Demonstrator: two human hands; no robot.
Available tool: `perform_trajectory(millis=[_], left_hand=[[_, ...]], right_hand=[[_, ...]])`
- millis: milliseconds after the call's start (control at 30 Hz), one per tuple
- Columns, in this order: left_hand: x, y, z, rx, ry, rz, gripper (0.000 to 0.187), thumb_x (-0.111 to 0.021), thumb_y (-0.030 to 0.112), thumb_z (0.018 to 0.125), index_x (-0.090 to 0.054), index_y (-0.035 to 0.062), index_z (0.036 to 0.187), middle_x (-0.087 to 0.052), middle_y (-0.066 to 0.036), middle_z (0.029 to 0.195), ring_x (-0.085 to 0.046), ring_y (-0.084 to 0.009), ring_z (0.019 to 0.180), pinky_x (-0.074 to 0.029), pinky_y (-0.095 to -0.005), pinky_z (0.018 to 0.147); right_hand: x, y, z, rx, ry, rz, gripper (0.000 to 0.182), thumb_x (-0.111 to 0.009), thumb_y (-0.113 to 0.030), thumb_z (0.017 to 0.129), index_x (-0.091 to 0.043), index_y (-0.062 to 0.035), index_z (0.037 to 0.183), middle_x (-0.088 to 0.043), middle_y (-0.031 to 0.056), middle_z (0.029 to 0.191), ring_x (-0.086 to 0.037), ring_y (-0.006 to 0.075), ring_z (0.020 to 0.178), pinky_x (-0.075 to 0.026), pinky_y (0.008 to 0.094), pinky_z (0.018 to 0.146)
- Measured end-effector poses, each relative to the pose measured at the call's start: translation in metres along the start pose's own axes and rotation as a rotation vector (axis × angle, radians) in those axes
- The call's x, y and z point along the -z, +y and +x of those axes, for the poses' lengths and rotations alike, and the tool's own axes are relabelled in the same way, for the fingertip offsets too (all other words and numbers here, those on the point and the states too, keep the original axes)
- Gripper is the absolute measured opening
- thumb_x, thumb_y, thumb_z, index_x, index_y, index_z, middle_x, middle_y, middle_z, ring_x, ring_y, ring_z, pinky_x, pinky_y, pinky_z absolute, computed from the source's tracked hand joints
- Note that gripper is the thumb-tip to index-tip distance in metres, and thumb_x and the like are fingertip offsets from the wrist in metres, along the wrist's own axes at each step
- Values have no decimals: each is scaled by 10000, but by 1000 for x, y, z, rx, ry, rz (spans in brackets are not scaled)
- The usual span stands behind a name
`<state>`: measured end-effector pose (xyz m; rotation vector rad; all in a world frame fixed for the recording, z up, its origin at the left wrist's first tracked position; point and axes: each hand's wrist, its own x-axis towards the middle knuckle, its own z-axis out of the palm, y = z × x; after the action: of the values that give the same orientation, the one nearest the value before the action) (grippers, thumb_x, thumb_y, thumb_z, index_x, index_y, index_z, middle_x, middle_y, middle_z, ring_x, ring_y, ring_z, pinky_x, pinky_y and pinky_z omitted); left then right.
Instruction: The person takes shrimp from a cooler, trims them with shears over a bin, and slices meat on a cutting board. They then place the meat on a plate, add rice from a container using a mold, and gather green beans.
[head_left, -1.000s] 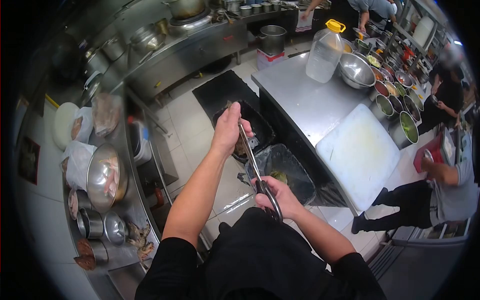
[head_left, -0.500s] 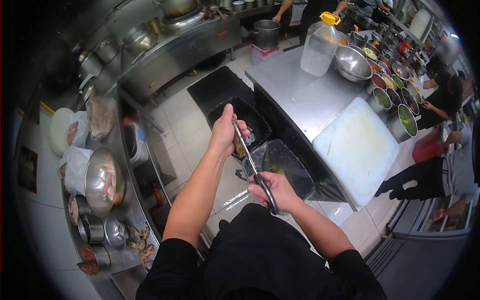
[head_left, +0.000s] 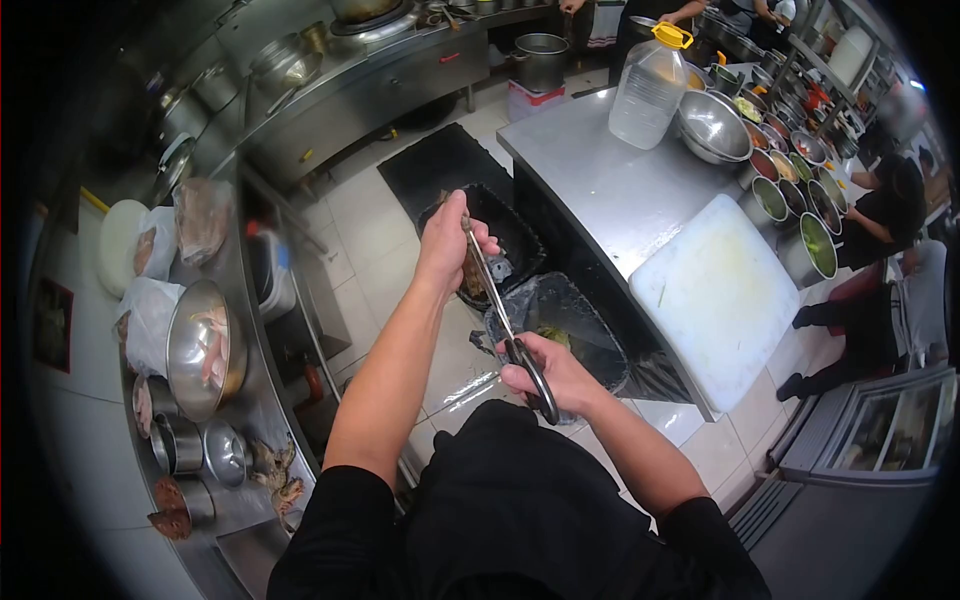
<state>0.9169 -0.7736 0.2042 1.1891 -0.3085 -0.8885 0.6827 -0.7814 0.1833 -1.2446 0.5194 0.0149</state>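
My right hand [head_left: 555, 377] is closed around the black handles of a pair of long-bladed kitchen scissors [head_left: 505, 315]. The blades slant up and away to my left hand [head_left: 450, 247], which is closed with its thumb pointing up. Under the left fingers hangs a narrow brownish thing [head_left: 474, 280], close against the blades; its kind is not clear. Both hands are over two dark bins: a black one [head_left: 528, 250] farther off and a bag-lined one [head_left: 600, 345] nearer, with some greenish scraps inside.
At left, a steel counter [head_left: 240, 520] carries a metal bowl of pale meat [head_left: 190, 375], bagged meat [head_left: 203, 220], pots and shellfish-like pieces [head_left: 277, 475]. At right, a steel table [head_left: 560, 150] holds a white cutting board [head_left: 715, 300] and a water jug [head_left: 647, 95]. Other people stand beyond.
The scissor blades look slightly more parted than before. My hands stay nearly in place while the view shifts a little. At right, a co-worker near the fridge has moved back.
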Motion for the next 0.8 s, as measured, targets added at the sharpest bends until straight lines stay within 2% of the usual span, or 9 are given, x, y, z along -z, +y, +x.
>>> perform_trajectory(millis=[300,533,733,800], left_hand=[[1,-6,-4,50,32,-41,332,-402,395,1036,-421,84,923,-502,-76,562,-554,-233,489,-545,-394,718],[7,-11,-8,57,32,-39,318,-399,378,1036,-410,88,905,-476,-74,547,-528,-235,488,-534,-401,705],[14,-17,-10,88,53,-131,319,-409,389,1030,-425,99,899,-461,-66,542,-522,-240,509,-524,-415,682],[18,-19,-10,73,38,-183,321,-418,393,1021,-427,89,921,-499,-76,574,-553,-244,524,-524,-394,631]], right_hand=[[-7,7,14,50,73,-23,542,-799,-268,827,-575,0,1240,-608,-11,720,-520,48,616,-405,217,551],[-12,11,16,15,100,-35,529,-792,-256,841,-587,52,1220,-632,3,741,-517,42,618,-407,215,550],[-17,7,11,12,74,-94,531,-789,-243,844,-577,63,1222,-637,3,762,-514,38,623,-410,214,554],[-13,12,13,40,67,-118,518,-787,-237,845,-577,49,1223,-632,-1,760,-510,39,617,-407,213,550]])
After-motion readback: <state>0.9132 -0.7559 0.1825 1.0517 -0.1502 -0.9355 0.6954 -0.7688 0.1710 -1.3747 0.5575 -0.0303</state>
